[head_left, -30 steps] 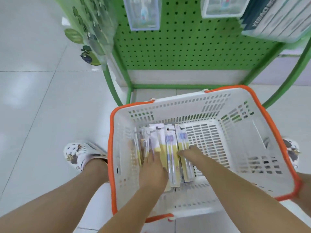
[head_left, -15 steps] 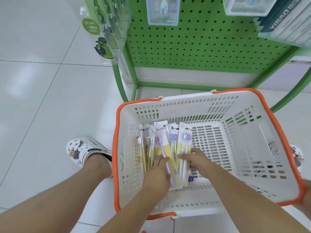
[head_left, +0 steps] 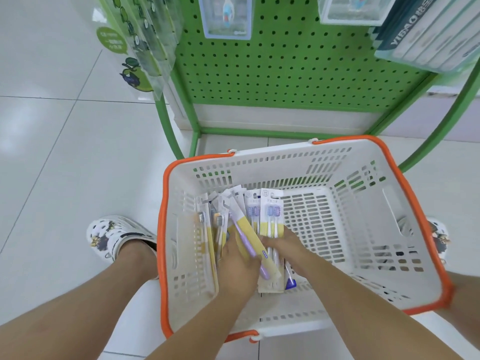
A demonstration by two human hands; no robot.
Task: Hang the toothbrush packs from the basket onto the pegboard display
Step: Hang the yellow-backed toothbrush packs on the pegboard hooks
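I am looking down into a white basket (head_left: pixel 363 289) with an orange rim, sitting on the floor just near a green pegboard (head_left: pixel 280 68). Toothbrush packs (head_left: pixel 270 219) are lying stacked in its left half. My left hand (head_left: pixel 239 266) is gripping a pack with a purple toothbrush (head_left: pixel 246 245), tilting it up. My right hand (head_left: pixel 285 245), just beside it, is pressing on the neighbouring packs; I cannot tell whether its fingers are curling round one.
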